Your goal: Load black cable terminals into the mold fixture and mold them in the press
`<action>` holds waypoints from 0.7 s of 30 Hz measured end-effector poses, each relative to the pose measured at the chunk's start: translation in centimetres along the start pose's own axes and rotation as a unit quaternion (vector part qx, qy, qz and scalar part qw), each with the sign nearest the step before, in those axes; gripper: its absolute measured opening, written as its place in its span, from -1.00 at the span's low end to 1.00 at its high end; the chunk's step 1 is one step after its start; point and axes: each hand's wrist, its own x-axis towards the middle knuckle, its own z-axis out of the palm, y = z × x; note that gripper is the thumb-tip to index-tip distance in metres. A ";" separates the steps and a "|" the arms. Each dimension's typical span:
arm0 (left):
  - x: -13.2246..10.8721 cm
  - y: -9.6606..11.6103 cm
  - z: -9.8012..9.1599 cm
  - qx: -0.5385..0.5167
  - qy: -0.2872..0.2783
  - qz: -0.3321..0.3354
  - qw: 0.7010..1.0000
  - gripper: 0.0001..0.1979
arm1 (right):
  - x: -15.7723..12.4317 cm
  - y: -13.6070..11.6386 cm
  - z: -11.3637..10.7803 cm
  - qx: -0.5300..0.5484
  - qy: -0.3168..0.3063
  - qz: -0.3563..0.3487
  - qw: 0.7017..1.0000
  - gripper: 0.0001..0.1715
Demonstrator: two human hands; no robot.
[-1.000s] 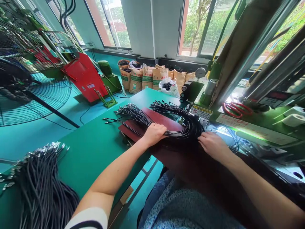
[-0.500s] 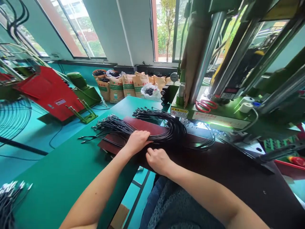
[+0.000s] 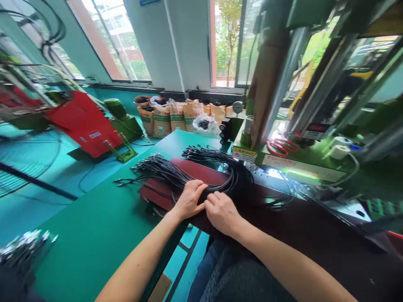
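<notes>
A bundle of black cables [image 3: 166, 170] with metallic-looking ends lies across a dark red board [image 3: 192, 167] and bends round in a loop at the right. My left hand [image 3: 190, 197] is closed over the near side of this bundle, its thumb stretched toward my other hand. Right beside it, my right hand [image 3: 222, 212] is curled with its fingers pressed together at the bundle's near edge. Whatever its fingertips pinch is hidden. The looped cables' other ends [image 3: 200, 153] lie farther back. A few loose cables [image 3: 280, 201] trail to the right.
A green press machine [image 3: 289, 163] with upright columns stands at the right, a red coiled cord [image 3: 281, 147] on its ledge. More cables [image 3: 27, 251] lie at the left of the green tabletop [image 3: 91, 230]. Filled paper sacks [image 3: 178, 116] line the wall. A dark work surface [image 3: 299, 235] extends right.
The view has swung a little to the left. My right hand has moved up against the bundle and closer to my left hand, whose thumb now stretches out.
</notes>
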 end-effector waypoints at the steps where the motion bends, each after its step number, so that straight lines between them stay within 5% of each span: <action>1: -0.1 0.0 0.0 -0.014 0.027 -0.008 1.000 -0.57 | 0.3 0.3 -0.2 0.008 0.015 -0.001 1.000 -0.83; 5: -1.0 -2.1 -1.6 0.011 0.173 -0.131 0.976 -0.75 | 1.9 1.5 0.8 0.019 0.027 0.005 0.999 -0.04; 7: -2.3 -4.2 -2.9 0.070 0.221 -0.268 0.935 -0.80 | 2.7 1.9 1.9 0.004 0.000 0.009 1.000 0.18; 9: -4.1 -6.2 -4.1 0.122 0.206 -0.426 0.872 -0.78 | 3.4 2.2 2.7 -0.023 -0.015 0.026 0.999 0.26; 11: -5.7 -8.1 -4.9 0.144 0.161 -0.532 0.819 -0.69 | 3.9 2.4 3.1 -0.051 -0.020 0.048 0.997 0.21; 15: -6.1 -12.1 -5.9 0.116 0.100 -0.621 0.769 -0.48 | 4.3 2.4 3.0 -0.089 -0.030 0.059 0.994 -0.26; 21: 0.9 -17.5 -6.2 0.020 0.026 -0.691 0.722 -0.12 | 3.9 2.4 3.5 -0.105 0.017 0.057 0.993 -0.48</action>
